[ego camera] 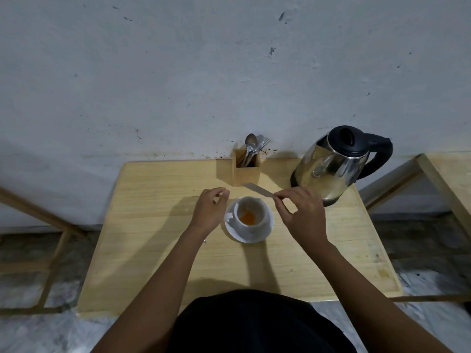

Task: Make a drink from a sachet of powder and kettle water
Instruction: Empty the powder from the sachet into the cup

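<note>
Dim, flat indoor light; soft shadows fall left of the arms across the wooden table (142, 250); the steel kettle (331, 164) carries muted reflections; wide-angle bending at the edges; the sachet (257, 190) is motion-blurred.

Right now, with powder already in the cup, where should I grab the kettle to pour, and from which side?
Take the kettle by its black loop handle, coming in from the right. The handle juts out to the right, away from the cup, and the spout faces left toward it. The right hand is nearest but pinches the sachet, so put that down first.
</note>
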### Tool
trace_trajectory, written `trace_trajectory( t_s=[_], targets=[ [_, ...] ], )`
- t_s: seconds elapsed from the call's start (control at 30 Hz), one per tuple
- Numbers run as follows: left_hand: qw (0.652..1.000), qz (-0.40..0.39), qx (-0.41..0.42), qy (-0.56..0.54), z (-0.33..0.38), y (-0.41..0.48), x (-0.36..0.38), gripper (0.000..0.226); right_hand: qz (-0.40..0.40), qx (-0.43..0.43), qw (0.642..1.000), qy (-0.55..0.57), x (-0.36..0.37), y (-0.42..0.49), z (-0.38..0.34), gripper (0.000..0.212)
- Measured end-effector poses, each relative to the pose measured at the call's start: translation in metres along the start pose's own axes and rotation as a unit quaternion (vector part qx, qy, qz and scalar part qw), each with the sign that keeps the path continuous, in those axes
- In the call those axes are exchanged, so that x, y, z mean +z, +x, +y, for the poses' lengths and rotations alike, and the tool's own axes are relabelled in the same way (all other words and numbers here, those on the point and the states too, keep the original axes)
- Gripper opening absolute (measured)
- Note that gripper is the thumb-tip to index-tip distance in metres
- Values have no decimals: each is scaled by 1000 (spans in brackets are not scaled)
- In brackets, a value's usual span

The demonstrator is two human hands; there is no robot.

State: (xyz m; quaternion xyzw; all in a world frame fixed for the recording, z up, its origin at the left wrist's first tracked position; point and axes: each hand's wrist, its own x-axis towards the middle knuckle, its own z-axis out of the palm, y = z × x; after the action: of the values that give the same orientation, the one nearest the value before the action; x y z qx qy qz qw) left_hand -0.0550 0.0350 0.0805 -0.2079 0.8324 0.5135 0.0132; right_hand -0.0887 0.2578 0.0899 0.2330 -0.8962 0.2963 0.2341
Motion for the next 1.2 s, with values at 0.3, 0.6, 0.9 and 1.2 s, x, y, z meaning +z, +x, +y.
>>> trace_trajectory(
  t_s=[0.3, 0.6, 0.9, 1.2],
  targets=[
    [959, -141, -148, -197, 10, -13, -21, 36, 20, -171, 985, 8, 20, -19, -29, 6],
    [981, 19, -171, -88, -54, -17, -35, 22, -289, 119, 950, 31, 43, -18, -20, 80],
    [978, 64, -191, 53, -100, -12, -9, 33, -368, 194, 909, 20, 63, -9, -17, 104],
    [928, 19, 50, 368, -118, -20, 1, 55, -370, 193, 909, 19, 68, -7, -10, 93]
  ],
)
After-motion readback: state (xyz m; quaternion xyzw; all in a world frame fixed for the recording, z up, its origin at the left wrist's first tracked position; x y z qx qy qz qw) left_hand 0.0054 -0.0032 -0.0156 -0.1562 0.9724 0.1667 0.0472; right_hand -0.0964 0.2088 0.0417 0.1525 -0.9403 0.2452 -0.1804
